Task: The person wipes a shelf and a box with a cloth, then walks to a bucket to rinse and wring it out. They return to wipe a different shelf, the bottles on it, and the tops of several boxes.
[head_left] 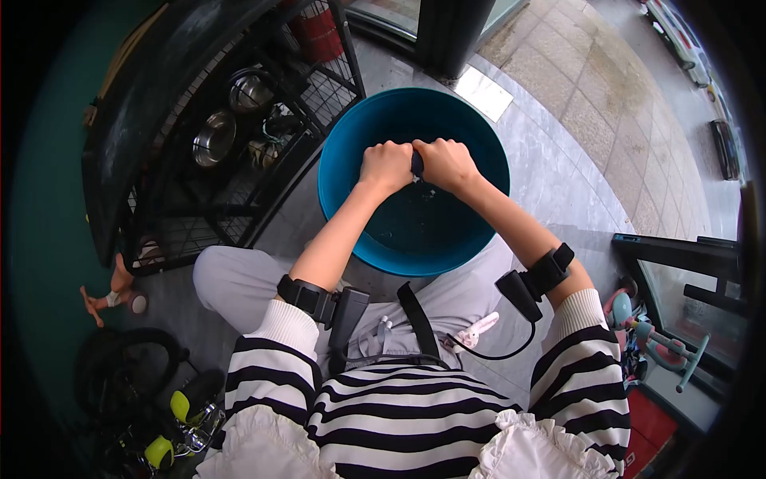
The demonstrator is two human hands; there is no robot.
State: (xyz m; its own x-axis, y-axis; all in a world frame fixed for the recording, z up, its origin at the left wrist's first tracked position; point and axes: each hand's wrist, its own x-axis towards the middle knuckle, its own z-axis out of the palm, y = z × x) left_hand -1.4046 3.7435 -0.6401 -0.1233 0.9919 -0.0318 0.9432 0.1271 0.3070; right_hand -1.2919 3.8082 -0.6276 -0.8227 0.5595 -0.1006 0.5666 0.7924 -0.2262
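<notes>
Both fists meet over a large round blue tub (335, 215) on the floor in front of me. My left hand (386, 166) is closed, knuckles up, and my right hand (447, 164) is closed right beside it. Between them shows a small dark piece (416, 164), pinched by both; its kind cannot be made out. Beneath the hands the tub's inside is dark, with a few small pale bits near its middle. The fingertips are hidden under the fists.
On the left stands a black wire cage (215, 207) holding metal bowls (214, 138). A doll (116, 291) lies below it, near a bicycle wheel (128, 367). At right are a glass door (678, 279) and a pink-and-teal scooter (662, 343). Paving (582, 80) lies outside.
</notes>
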